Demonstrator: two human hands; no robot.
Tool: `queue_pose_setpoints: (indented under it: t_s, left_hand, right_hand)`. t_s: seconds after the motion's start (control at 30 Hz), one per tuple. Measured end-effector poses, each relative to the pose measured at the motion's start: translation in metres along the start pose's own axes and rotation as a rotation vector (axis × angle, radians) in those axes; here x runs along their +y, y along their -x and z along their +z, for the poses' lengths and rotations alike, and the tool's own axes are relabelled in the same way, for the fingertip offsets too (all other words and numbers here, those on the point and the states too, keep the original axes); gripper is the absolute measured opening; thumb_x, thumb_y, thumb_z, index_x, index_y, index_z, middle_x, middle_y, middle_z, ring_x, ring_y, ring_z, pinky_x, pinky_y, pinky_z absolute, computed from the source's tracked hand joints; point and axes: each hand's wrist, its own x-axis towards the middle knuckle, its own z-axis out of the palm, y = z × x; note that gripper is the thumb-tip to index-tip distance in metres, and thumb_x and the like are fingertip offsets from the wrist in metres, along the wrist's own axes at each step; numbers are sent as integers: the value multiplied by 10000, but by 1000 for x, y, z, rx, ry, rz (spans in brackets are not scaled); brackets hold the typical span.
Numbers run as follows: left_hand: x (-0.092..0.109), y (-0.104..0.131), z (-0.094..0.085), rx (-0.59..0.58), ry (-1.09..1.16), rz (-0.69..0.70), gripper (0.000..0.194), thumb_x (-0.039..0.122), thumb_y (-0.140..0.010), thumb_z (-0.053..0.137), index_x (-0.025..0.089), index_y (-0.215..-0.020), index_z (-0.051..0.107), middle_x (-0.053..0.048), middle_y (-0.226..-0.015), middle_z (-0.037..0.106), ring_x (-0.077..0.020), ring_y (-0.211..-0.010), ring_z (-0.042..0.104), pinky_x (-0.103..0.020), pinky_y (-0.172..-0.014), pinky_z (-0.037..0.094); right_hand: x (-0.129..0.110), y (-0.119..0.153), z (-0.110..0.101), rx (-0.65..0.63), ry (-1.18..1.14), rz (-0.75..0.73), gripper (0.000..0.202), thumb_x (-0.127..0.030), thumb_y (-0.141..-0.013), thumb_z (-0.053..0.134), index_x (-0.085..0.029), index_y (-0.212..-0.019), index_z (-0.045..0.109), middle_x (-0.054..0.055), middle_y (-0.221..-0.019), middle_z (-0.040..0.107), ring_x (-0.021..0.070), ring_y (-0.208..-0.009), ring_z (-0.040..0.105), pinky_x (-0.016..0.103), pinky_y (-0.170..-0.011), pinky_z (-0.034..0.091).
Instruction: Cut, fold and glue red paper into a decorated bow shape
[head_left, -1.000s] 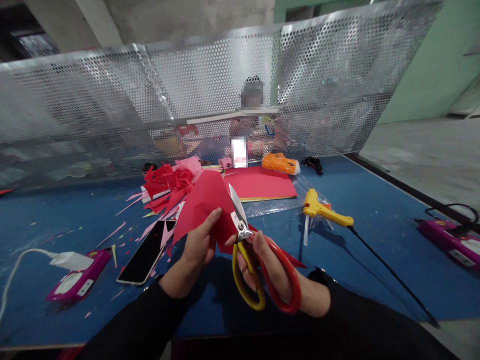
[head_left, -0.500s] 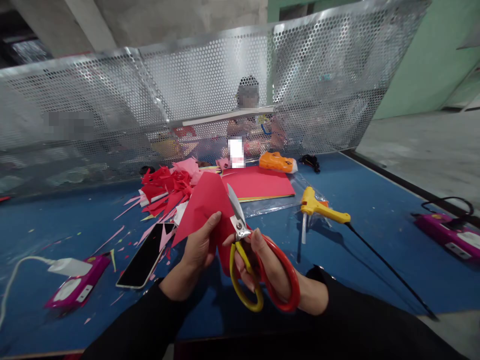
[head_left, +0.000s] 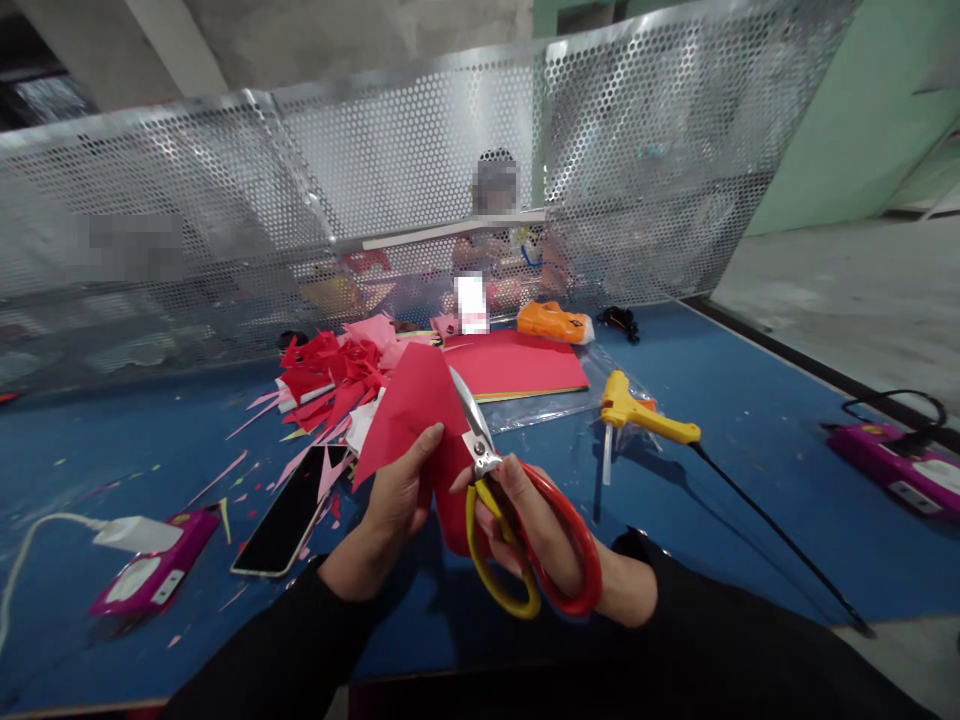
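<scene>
My left hand (head_left: 405, 488) pinches a folded sheet of red paper (head_left: 420, 400), thumb on top and the other fingers behind it. In my right hand (head_left: 544, 525) is a pair of scissors (head_left: 481, 448) with one yellow and one red handle loop. Their blades point up and away, lying along the right edge of the red paper. Part of the lower blade is hidden by the paper. Beyond my hands rests a stack of red sheets (head_left: 517, 362) with yellowish sheets beneath.
Red and pink paper scraps (head_left: 337, 370) lie left, beside a phone (head_left: 281, 520) and a purple power strip (head_left: 154, 570). To the right are a yellow glue gun (head_left: 637, 412) and another purple strip (head_left: 900, 465). An orange packet (head_left: 555, 322) sits before a perforated metal screen (head_left: 405, 150); a person is behind it.
The scissor handles have drawn closer together, the yellow loop moving right toward the red one, and the blades have narrowed on the paper's edge. My left hand keeps its hold.
</scene>
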Motion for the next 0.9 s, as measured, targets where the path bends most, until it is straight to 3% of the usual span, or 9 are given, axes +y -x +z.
queue_pose_setpoints:
  t_s: [0.2, 0.4, 0.6, 0.9]
  left_hand:
    - [-1, -1, -1, -1, -18, -14, 127, 92, -720, 778, 132, -817, 706, -46, -785, 766, -176, -701, 729, -285, -728, 624]
    - [-3, -3, -4, -10, -22, -8, 128, 111, -722, 794, 115, -821, 712, -67, -810, 771, -177, -695, 730, -260, -668, 612]
    - [-4, -5, -7, -36, -58, -2, 250, 165, -669, 845, 108, -870, 707, -71, -838, 771, -212, -788, 742, -317, -798, 611]
    - [-5, -2, -5, -61, -60, 12, 213, 157, -680, 834, 132, -848, 705, -74, -835, 771, -272, -1011, 725, -391, -965, 570]
  right_hand:
    - [2, 0, 0, -10, -18, -17, 586, -706, -932, 428, -162, -1038, 620, -73, -643, 517, 17, -348, 404, 173, -343, 311]
    - [4, 0, -3, -37, -1, -46, 630, -719, -949, 347, -164, -1060, 621, -66, -618, 521, 35, -367, 424, 186, -377, 349]
    - [7, -3, -4, -33, -75, -15, 628, -741, -918, 404, -171, -1058, 628, -59, -663, 546, 32, -361, 437, 184, -356, 335]
    - [-3, -2, 0, 2, -116, 45, 613, -755, -869, 490, -170, -981, 634, -64, -645, 546, 25, -336, 418, 193, -336, 293]
